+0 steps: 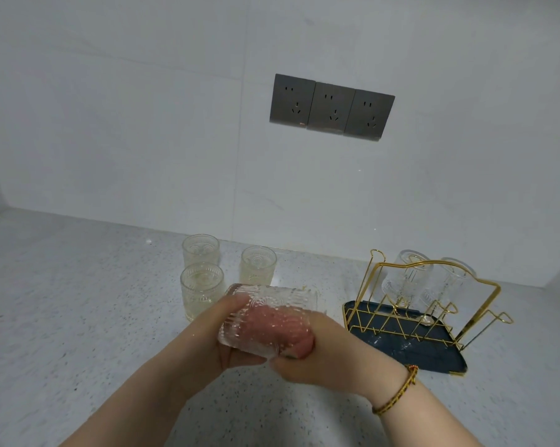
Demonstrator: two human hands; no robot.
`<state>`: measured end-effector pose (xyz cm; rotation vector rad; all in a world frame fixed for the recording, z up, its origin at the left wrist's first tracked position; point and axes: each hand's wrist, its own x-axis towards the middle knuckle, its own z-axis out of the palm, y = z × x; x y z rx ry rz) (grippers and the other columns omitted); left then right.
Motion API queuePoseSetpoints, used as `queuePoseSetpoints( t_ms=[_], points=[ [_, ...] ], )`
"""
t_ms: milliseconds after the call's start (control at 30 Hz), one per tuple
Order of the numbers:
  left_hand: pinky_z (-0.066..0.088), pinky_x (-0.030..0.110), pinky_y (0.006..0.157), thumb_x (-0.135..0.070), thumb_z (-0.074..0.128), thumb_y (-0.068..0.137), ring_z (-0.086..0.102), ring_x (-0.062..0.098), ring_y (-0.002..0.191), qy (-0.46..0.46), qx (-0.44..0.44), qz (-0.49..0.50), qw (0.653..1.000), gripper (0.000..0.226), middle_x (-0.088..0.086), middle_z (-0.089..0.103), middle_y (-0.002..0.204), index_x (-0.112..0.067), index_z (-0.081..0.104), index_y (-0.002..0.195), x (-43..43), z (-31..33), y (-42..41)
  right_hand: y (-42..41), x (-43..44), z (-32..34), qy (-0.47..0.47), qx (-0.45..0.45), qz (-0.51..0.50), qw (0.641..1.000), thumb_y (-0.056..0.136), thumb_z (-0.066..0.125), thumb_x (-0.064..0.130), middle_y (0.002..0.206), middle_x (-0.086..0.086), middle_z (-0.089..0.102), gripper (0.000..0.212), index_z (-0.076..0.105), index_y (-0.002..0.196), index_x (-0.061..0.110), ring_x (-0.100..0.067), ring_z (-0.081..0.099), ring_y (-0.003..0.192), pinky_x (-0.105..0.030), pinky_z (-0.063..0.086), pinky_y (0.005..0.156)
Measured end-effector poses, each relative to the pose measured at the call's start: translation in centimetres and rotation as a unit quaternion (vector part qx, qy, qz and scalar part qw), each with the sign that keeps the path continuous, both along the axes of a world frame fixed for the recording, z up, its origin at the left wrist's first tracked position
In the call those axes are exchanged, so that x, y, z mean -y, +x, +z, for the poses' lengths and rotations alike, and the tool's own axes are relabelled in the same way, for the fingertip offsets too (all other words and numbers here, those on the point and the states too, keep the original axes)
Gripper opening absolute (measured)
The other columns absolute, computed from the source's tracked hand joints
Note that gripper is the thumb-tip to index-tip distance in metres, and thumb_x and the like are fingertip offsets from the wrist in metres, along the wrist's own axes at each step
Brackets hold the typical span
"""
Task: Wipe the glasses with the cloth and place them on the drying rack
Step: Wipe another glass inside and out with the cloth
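Glass (272, 301) lies on its side in the air between your two grips, just above the bench (78, 301). Your left grip (215, 337) is wrapped around the base end, thumb on top and fingers underneath. That hold lets the ribbed wall be turned and braced while the mouth points toward your other side. Your right grip (323, 348) has its fingers pushed in through the mouth, holding the pink cloth (299, 345) against the inside. The cloth shows as a pink blur through the pattern, and how far in it reaches is hard to tell. You appear to be in the middle of wiping the interior.

Beyond your left grip three more glasses stand upright on the bench: a near glass (202, 293), a far glass (201, 251) and a third glass (258, 264). They likely wait their turn, within easy reach of the hand that picks up.

Out past your right grip sits the drying rack (491, 285), gold wire on a dark blue tray (401, 350). Two racked glasses (407, 279) hang there mouth down on its pegs, so water can run into the tray. Free pegs stand at the end of the rack nearer to you. The rack's spot on that side suggests a short carry once the wipe is finished.
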<state>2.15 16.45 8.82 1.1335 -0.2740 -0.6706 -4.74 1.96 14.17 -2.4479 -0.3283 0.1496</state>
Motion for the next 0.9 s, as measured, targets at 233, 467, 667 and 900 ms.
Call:
queuePoseSetpoints(
  t_ms=[233, 467, 667, 900],
  points=[
    [0.058, 0.029, 0.063, -0.054, 0.079, 0.044, 0.069, 0.019, 0.076, -0.003, -0.032, -0.084, 0.996, 0.075, 0.008, 0.073, 0.093, -0.014, 0.063, 0.106, -1.0, -1.3, 0.8, 0.4, 0.9, 0.6, 0.031, 0.111, -0.084, 0.990, 0.074, 0.064, 0.025, 0.066, 0.017, 0.054, 0.018, 0.055, 0.067, 0.038, 0.012, 0.053, 0.064, -0.008, 0.045, 0.054],
    [0.056, 0.027, 0.077, -0.053, 0.087, 0.038, 0.070, 0.015, 0.089, 0.013, 0.014, -0.256, 0.967, 0.099, 0.002, 0.074, 0.097, -0.006, 0.047, 0.116, -1.7, -1.3, 1.7, 0.5, 1.5, 0.9, 0.161, 0.095, -0.127, 0.974, 0.068, 0.074, 0.025, 0.071, 0.012, 0.056, 0.029, 0.061, 0.093, 0.027, 0.007, 0.058, 0.056, -0.007, 0.038, 0.041],
    [0.053, 0.024, 0.076, -0.034, 0.088, 0.045, 0.068, 0.014, 0.089, -0.003, 0.043, -0.231, 0.972, 0.083, 0.002, 0.073, 0.094, -0.002, 0.051, 0.112, -0.1, -2.6, -0.1, 1.0, 1.6, 0.4, 0.342, 0.088, -0.179, 0.918, 0.085, 0.055, 0.010, 0.061, 0.014, 0.065, 0.017, 0.060, 0.085, 0.026, 0.000, 0.058, 0.051, -0.017, 0.048, 0.050],
    [0.058, 0.026, 0.075, -0.055, 0.089, 0.021, 0.071, 0.021, 0.085, -0.107, 0.033, -0.040, 0.993, 0.085, 0.009, 0.074, 0.088, -0.008, 0.073, 0.091, 1.1, -2.2, -0.3, 1.5, 2.2, -1.0, 0.746, -0.004, -0.258, 0.614, 0.092, 0.043, 0.022, 0.081, -0.008, 0.072, 0.025, 0.062, 0.098, 0.006, -0.018, 0.068, 0.071, -0.032, 0.055, 0.070]
  ],
)
